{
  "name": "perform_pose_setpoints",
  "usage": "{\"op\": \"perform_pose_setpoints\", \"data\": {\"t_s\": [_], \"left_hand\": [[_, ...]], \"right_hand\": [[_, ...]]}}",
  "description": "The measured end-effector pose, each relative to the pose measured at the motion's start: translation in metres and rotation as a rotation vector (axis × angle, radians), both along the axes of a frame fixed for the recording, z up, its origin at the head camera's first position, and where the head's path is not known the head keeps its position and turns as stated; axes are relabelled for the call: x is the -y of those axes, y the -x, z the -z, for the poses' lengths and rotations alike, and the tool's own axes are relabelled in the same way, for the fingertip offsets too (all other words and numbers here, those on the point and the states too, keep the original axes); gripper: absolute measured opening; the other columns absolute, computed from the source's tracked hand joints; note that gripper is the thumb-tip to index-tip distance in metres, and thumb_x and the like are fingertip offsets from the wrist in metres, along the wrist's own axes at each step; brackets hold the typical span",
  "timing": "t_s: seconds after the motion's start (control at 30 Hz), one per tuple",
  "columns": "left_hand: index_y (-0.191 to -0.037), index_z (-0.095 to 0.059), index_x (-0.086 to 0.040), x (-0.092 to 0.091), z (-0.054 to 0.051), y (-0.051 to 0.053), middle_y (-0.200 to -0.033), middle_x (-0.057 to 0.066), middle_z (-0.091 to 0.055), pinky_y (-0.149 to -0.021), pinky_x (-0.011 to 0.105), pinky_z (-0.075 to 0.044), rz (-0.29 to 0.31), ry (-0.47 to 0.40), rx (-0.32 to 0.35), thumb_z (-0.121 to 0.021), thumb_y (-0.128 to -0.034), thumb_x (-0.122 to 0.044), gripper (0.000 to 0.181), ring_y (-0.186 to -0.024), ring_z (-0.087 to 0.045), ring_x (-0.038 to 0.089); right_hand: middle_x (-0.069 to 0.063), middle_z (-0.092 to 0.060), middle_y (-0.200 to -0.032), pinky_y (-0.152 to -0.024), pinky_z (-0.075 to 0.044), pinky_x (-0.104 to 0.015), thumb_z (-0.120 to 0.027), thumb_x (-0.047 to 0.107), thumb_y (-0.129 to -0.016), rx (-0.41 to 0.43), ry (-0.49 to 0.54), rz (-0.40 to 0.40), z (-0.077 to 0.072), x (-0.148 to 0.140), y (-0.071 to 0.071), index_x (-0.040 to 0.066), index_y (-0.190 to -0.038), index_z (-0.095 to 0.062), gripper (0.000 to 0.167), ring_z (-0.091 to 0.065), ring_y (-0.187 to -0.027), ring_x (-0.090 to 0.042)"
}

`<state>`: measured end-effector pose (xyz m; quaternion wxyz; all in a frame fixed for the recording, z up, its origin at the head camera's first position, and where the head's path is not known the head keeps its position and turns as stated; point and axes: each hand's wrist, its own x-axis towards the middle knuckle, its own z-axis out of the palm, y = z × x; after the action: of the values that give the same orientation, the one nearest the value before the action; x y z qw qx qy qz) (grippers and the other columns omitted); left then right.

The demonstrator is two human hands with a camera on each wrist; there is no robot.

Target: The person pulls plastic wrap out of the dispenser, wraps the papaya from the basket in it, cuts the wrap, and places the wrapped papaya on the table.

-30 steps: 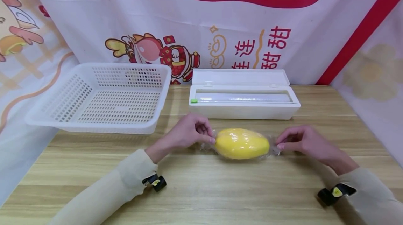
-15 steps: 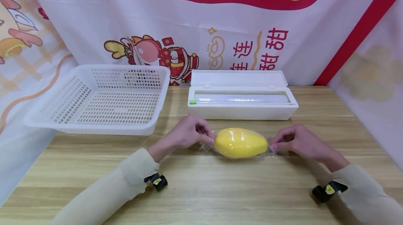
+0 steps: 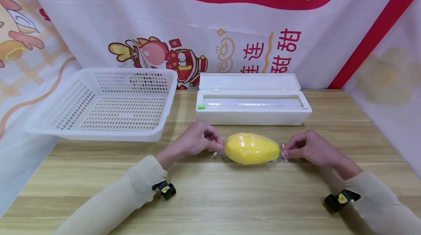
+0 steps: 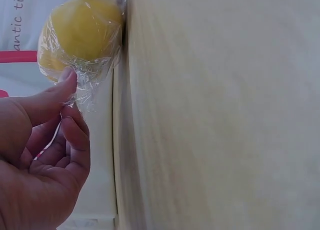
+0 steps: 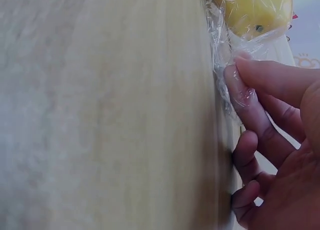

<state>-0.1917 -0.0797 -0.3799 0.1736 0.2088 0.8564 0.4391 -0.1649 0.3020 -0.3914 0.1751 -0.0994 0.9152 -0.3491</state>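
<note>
A smooth yellow oblong fruit (image 3: 252, 148), its kind not certain, lies on the table wrapped in clear plastic film (image 4: 91, 85). My left hand (image 3: 198, 139) pinches the film's gathered end between thumb and forefinger, at the fruit's left tip. On the other side my right hand (image 3: 311, 148) pinches the opposite end of film, just off the fruit's right tip. A small dark spot marks that tip in the right wrist view, where the right hand (image 5: 280, 120) has thumb and forefinger together on crinkled film. Its other fingers curl loosely.
Behind the fruit stands a white cling film box (image 3: 253, 117), lid raised, with a roll of film (image 3: 253, 102) inside. A white perforated basket (image 3: 154, 134) sits at the back left. The wooden table (image 3: 230, 202) meets a printed cloth (image 3: 184, 12) at the back.
The right hand has moved slightly left, toward the fruit. The left hand still pinches its end of the film, and the fruit has barely shifted.
</note>
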Motion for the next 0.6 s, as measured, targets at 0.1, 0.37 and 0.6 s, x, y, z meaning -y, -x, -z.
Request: {"op": "perform_pose_setpoints", "data": {"t_s": [0.1,0.37,0.6], "left_hand": [[-0.085,-0.08,-0.017,0.002,0.0,0.0,-0.083,-0.002,-0.075,-0.074,0.03,-0.053,-0.012,-0.014,0.008,-0.089,-0.0851,-0.016,0.009,-0.079,-0.063,0.016],[-0.091,-0.081,-0.016,0.005,-0.005,-0.004,-0.089,0.001,-0.077,-0.073,0.029,-0.053,-0.041,-0.056,0.052,-0.09,-0.085,-0.017,0.01,-0.08,-0.063,0.017],[-0.099,-0.08,-0.017,0.005,-0.023,-0.011,-0.094,0.0,-0.075,-0.07,0.026,-0.05,-0.124,-0.09,0.012,-0.094,-0.0805,-0.025,0.025,-0.08,-0.061,0.018]], "right_hand": [[-0.001,-0.075,-0.098,-0.069,-0.045,-0.024,-0.083,0.035,-0.092,-0.002,0.003,0.017,0.0,-0.002,-0.001,0.021,-0.101,-0.083,0.017,-0.055,-0.088,-0.016],[-0.002,-0.077,-0.114,-0.081,-0.052,-0.025,-0.081,0.036,-0.094,0.003,0.089,0.063,0.001,-0.009,-0.002,0.02,-0.11,-0.082,0.022,-0.061,-0.102,-0.018],[0.004,-0.072,-0.13,-0.093,-0.048,-0.029,-0.074,0.034,-0.101,-0.069,0.17,0.054,-0.01,-0.01,0.004,0.019,-0.129,-0.075,0.032,-0.061,-0.117,-0.007]]}}
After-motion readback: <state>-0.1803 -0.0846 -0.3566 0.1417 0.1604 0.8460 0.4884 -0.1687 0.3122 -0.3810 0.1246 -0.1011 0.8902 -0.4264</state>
